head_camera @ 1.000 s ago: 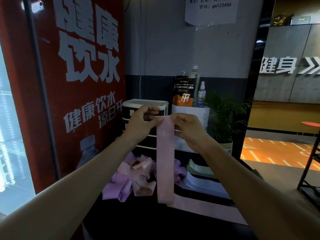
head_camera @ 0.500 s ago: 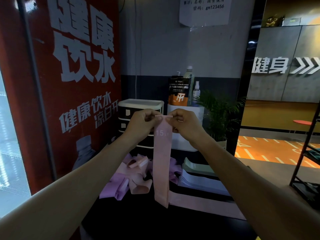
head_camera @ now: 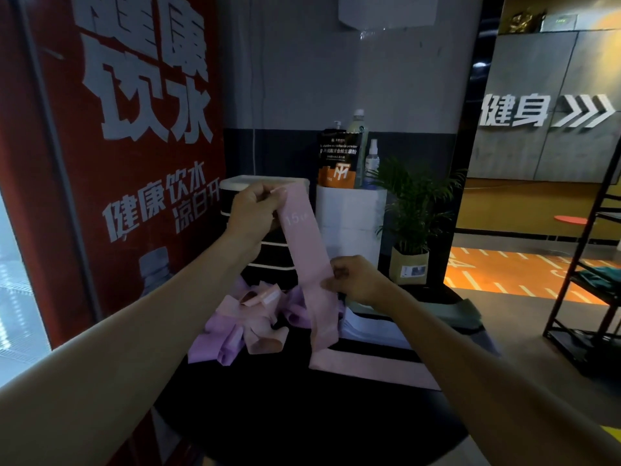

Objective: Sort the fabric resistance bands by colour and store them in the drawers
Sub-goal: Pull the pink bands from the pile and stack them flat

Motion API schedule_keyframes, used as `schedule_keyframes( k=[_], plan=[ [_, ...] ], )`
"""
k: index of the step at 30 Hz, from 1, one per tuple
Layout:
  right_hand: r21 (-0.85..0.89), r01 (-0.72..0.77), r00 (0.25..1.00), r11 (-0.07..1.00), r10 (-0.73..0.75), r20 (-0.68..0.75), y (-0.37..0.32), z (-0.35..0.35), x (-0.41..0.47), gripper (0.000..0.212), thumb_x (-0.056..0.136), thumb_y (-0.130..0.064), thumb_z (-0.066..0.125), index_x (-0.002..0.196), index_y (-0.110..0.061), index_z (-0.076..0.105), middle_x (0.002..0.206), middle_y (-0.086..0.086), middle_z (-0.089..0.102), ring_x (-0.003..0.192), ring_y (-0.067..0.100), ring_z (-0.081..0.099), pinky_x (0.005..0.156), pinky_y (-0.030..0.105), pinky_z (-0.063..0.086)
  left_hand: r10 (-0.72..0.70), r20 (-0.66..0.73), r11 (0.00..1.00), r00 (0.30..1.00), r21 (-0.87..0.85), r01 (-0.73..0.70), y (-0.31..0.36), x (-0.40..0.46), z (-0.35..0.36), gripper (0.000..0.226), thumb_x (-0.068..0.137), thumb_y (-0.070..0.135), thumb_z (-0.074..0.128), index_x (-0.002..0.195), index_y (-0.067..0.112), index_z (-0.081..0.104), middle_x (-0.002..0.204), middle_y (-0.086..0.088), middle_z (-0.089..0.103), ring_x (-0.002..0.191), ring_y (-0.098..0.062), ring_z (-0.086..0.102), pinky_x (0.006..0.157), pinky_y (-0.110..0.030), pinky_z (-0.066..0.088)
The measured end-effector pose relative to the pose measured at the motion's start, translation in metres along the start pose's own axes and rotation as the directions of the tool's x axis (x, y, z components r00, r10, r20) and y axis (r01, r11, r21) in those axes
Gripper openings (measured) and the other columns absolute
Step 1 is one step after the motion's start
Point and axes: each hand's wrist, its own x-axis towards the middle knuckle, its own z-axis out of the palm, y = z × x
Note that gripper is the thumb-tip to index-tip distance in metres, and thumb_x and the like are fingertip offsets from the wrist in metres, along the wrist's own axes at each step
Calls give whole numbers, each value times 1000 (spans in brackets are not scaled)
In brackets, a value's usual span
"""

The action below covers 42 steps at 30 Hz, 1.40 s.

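Observation:
A long pink fabric band marked "15" hangs in front of me. My left hand pinches its top end. Lower down, my right hand pinches the band's right edge near its middle. The band's bottom end dangles just above the dark round table. Behind it lies a heap of pink and purple bands. Another pink band lies flat on the table. A small black-and-white drawer unit stands behind the heap, partly hidden by my left hand.
White and green folded items lie right of the heap. A white box carries a pouch and bottles, with a potted plant beside it. A red vending machine stands left. A black rack stands right.
My right hand has let go of the band's top end and slid down to its middle. My left hand keeps the top end and has risen slightly.

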Motion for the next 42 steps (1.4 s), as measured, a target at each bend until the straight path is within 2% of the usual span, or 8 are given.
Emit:
schedule_keyframes(
  k=[4, 8, 14, 21, 26, 30, 35, 42],
  plan=[
    [0, 12, 1000, 1000, -12, 6, 10, -13, -14, 15, 91, -8, 57, 78, -9, 49, 64, -4, 49, 56, 2, 47, 48, 9, 34, -139, -103, 982, 985, -140, 124, -18, -3, -8, 17, 96, 9, 48, 82, 15, 55, 85, -3, 59, 74, -12, 57, 64, -25, 53],
    [23, -32, 985, 999, 28, 170, 28, -23, -32, 10, 83, -6, 68, 81, -4, 58, 61, -12, 59, 56, -4, 51, 58, 10, 40, -231, -147, 962, 962, -183, 203, -38, -5, -11, 18, 96, 10, 47, 80, 16, 54, 86, -2, 57, 77, -13, 54, 64, -27, 49],
    [-414, -126, 946, 901, 235, 224, 72, -35, -56, 14, 77, -17, 72, 87, -9, 68, 75, 0, 58, 66, 10, 50, 57, 21, 36, -268, -180, 961, 946, -115, 251, -68, -18, -8, 22, 97, 9, 44, 77, 18, 49, 82, -1, 53, 73, -12, 51, 65, -27, 49],
    [-420, -285, 945, 862, 327, 30, 111, -56, -95, 37, 85, -17, 65, 58, -16, 40, 63, -3, 36, 55, 7, 33, 49, 17, 25, -379, -208, 925, 902, -64, 374, -110, -42, 6, 24, 98, 8, 41, 77, 18, 45, 84, -2, 49, 75, -13, 50, 65, -29, 52],
    [222, -491, 838, 842, 526, -142, 131, -65, -125, 31, 89, 1, 55, 63, -9, 41, 69, 8, 39, 70, 22, 44, 60, 31, 39, -396, -245, 915, 885, -26, 402, -135, -60, 19, 27, 96, 3, 38, 73, 16, 44, 83, -3, 50, 73, -14, 51, 63, -28, 51],
    [448, -444, 732, 776, 603, -319, 144, -68, -135, 27, 85, 9, 58, 64, -3, 44, 63, 6, 37, 57, 18, 39, 54, 27, 38, -398, -209, 901, 893, 93, 423, -162, -74, 21, 25, 89, -1, 41, 71, 12, 52, 83, -9, 56, 84, -25, 57, 73, -39, 52],
    [238, -527, 657, 816, 569, -494, 165, -69, -140, 3, 83, 2, 63, 85, 3, 61, 68, 12, 44, 60, 23, 40, 58, 29, 36, -363, -171, 802, 916, 443, 401, -193, -92, 20, 11, 87, 7, 48, 90, 5, 58, 101, -20, 64, 95, -34, 62, 89, -46, 51],
    [26, -595, 616, 803, 477, -627, 184, -57, -138, 22, 84, -1, 60, 106, 0, 62, 100, 17, 62, 96, 34, 57, 70, 28, 34, -285, -39, 672, 958, 704, 229, -201, -116, 24, 9, 88, 2, 51, 94, -1, 58, 101, -18, 63, 96, -32, 57, 78, -32, 38]
  ],
)
